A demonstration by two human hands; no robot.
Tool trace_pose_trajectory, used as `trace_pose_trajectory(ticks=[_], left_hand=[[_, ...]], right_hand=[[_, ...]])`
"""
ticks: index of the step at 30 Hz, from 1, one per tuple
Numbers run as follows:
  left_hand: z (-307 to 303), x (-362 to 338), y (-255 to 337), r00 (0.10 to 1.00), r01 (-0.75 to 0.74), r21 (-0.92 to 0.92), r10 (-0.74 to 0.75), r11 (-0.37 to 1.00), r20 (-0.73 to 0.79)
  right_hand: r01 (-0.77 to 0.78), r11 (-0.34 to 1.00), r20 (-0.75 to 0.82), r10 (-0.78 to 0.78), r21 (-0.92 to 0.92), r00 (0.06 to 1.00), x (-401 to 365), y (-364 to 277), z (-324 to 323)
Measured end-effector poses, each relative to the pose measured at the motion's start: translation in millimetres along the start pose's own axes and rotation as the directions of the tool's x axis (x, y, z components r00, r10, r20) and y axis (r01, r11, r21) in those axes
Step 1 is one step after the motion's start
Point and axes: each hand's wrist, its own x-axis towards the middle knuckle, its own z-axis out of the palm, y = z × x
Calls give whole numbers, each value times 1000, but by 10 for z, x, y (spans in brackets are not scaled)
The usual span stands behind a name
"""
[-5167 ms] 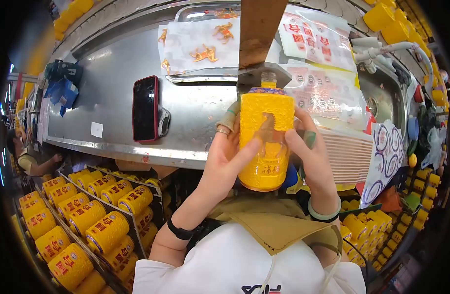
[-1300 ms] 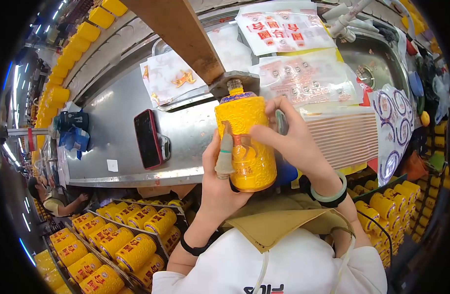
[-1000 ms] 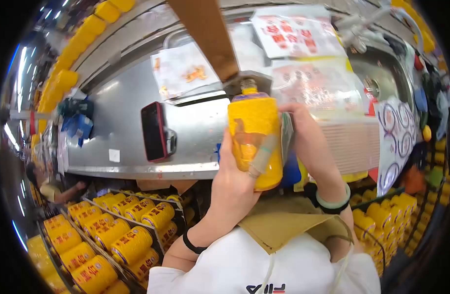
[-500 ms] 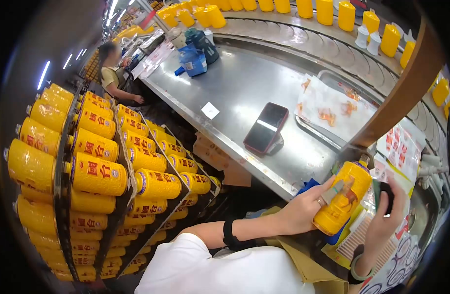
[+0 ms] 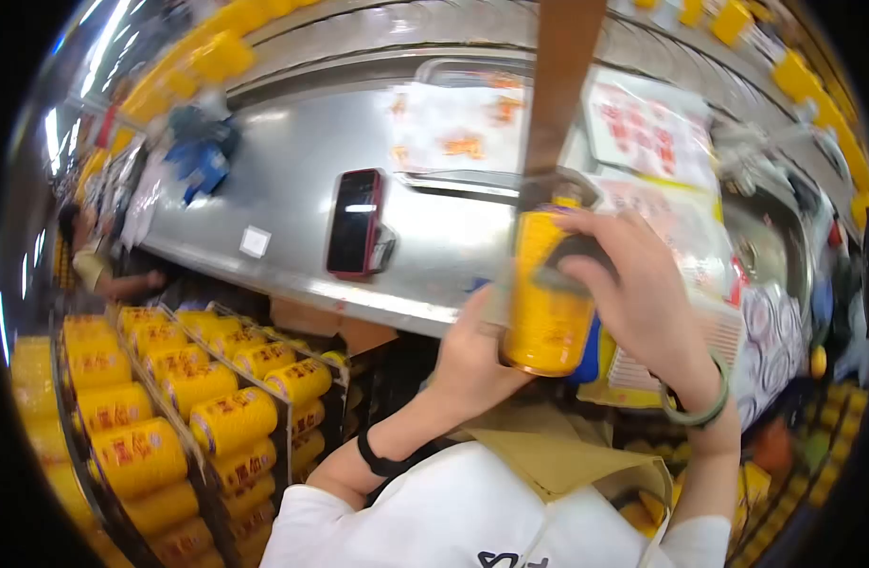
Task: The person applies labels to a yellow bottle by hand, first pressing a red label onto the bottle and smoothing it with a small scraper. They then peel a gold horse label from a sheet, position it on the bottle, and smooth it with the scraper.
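Note:
A yellow bottle (image 5: 546,327) stands nearly upright in front of my chest, at the near edge of the metal table. My left hand (image 5: 474,364) is wrapped round its lower left side. On the right, my right hand (image 5: 633,284) presses a dark pad (image 5: 582,262) against the bottle's upper front, with its fingers closed round the pad. Motion blurs both the pad and the bottle's surface.
The metal table (image 5: 292,161) holds a phone (image 5: 355,222), a white square (image 5: 256,241), a blue packet (image 5: 196,168) and a tray with stained paper (image 5: 458,128). A brown post (image 5: 559,85) rises beyond the bottle. Racked yellow bottles (image 5: 231,417) fill the lower left; a person (image 5: 94,265) is at far left.
The view has swung right. The bottle is now more upright, and my right hand has come from beside it onto its front with the dark pad.

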Motion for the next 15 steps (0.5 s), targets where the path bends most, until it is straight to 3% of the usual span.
trace_pose_trajectory(ticks=[1,2,4,5,7,9,11,13,15], left_hand=[[5,2,-43,999,-24,39,22,999,45],[-6,-9,-15,999,-6,28,5,1000,53],[-12,-16,-1,998,34,15,-35,999,60],[6,-7,-7,997,31,5,-32,999,77],[-13,-3,-30,999,-49,-16,49,999,11],[-8,-20,-64,999,-41,-1,41,999,32],[62,-58,-142,994,91,-188,-80,978,69],[-19,-8,-11,990,46,-127,-29,991,137],[56,-20,-50,1000,-21,-161,22,987,4]], right_hand=[[62,997,-49,-64,-56,997,25,101,26],[18,997,-61,-22,-78,998,67,135,-27],[105,953,-267,-184,-286,946,146,181,-121],[87,952,-271,-170,-293,947,66,220,-107],[428,843,-90,-478,-325,874,-159,250,33],[568,789,42,-575,-233,817,-375,108,116],[576,805,74,-571,-142,817,-397,12,103],[405,870,68,-403,-279,913,-250,60,66],[253,914,-104,-298,-317,949,-50,306,77]])
